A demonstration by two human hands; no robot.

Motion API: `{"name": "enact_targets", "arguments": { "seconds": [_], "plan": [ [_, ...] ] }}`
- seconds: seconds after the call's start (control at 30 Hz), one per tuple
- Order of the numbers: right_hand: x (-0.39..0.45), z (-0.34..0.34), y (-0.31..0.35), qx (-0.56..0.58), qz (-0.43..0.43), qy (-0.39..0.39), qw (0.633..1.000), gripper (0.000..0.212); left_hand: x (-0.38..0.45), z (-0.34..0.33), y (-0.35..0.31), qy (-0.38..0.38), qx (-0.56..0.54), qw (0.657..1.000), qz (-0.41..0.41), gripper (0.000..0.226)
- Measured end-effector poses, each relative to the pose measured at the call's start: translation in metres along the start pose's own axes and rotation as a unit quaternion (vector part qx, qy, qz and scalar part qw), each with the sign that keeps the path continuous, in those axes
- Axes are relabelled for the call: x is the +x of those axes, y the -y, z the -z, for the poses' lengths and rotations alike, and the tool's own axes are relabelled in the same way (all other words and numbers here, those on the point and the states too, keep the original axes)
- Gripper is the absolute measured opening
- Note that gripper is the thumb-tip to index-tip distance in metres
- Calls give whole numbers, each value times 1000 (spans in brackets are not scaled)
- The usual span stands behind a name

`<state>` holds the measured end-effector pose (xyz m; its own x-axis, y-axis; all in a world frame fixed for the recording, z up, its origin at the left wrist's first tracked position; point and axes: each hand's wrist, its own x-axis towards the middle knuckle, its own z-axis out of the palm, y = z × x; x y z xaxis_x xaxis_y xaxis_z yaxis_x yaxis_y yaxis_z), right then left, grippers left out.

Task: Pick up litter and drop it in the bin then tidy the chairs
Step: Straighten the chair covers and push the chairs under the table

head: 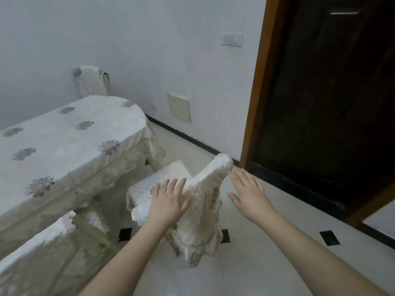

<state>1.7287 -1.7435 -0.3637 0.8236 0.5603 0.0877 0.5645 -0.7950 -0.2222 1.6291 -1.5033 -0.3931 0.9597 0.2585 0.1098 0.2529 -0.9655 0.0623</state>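
Head view looks down on both hands stretched toward a fabric-covered chair (171, 189) that stands pulled out from the cloth-draped surface (64, 142) and turned at an angle to it. The left hand (168, 199) lies flat with straight fingers against the near side of the chair's backrest cover (209, 189), pressing or steadying it rather than gripping. The right hand (248, 193) is spread and relaxed just beyond the backrest's far edge; its fingertips (232, 174) come very close to the top corner of the cover, though contact cannot be told for sure. Neither hand holds anything.

No litter shows on the floor (267, 242) around the hands or on the surface to the left of them, and no bin is in sight — so the litter part looks finished, or at least nothing of it is visible from here. The chair work seems to be the step in hand. This chair is still out of line, its seat only partly toward the surface. A second covered chair (42, 248) sits below and left of the left hand, close against the surface, and a third chair (92, 82) stands far ahead at the surface's far end by the wall — whether those two need straightening is hard to judge.
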Motion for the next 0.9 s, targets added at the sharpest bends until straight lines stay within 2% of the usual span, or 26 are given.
{"name": "enact_targets", "arguments": {
  "seconds": [0.17,0.4,0.5,0.6,0.73,0.9],
  "plan": [
    [39,-20,6,4,25,16,1000,67,20,-19,27,41,-40,997,58,85],
    [89,-49,8,2,80,79,994,81,22,-39,24,61,-47,994,75,91],
    [117,-56,0,-2,119,108,987,84,26,-50,25,59,-81,988,116,83],
    [141,-61,-6,-10,163,156,974,84,32,-54,25,45,-98,981,159,66],
    [172,-68,-16,-15,218,195,956,81,40,-44,17,94,-53,972,207,58],
    [201,-76,-13,-24,230,235,944,57,42,-55,18,75,-51,971,221,66]
  ]
}}
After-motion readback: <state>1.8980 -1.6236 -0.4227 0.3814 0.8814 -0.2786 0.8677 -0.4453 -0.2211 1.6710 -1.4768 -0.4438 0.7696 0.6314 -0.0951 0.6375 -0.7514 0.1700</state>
